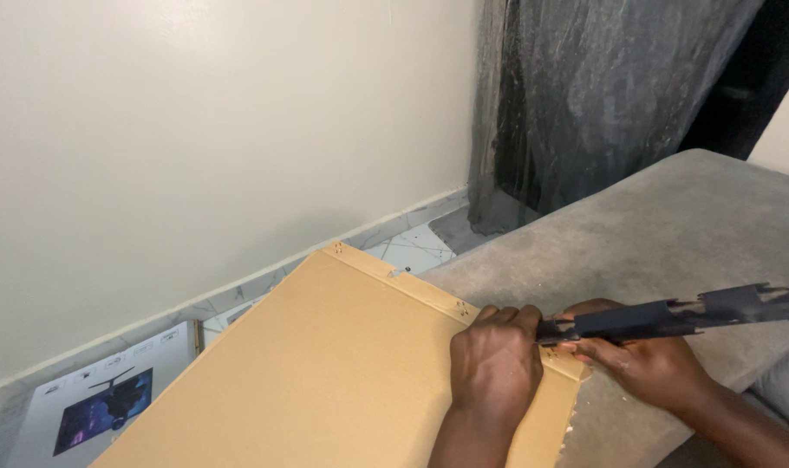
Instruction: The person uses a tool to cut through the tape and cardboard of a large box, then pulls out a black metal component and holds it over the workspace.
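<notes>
So the big flat cardboard box (pixel 325 364) is lying with its top end propped on the grey sofa cushion (pixel 672 225) and the rest running down toward the tiled floor (pixel 416 247) by the wall. Its long axis goes from lower left to upper right, with the stapled end flap pointing up at the sofa.

Progress looks early. A few staples (pixel 460 308) are sitting along that flap edge (one near the far corner looks half lifted, hard to be sure), and the flap looks closed as far as I can see. I'd guess most of the opening is left to do.

Left hand (pixel 496 360) is curled into a loose fist, pressing down on the box edge and touching the dark tool's tip. Right hand (pixel 642 360) has its fingers wrapped around the long black tool (pixel 672 319), which lies almost level, tip pointing left at the flap edge between both hands. Printed side of the box (pixel 100 403) shows down by the floor.
</notes>
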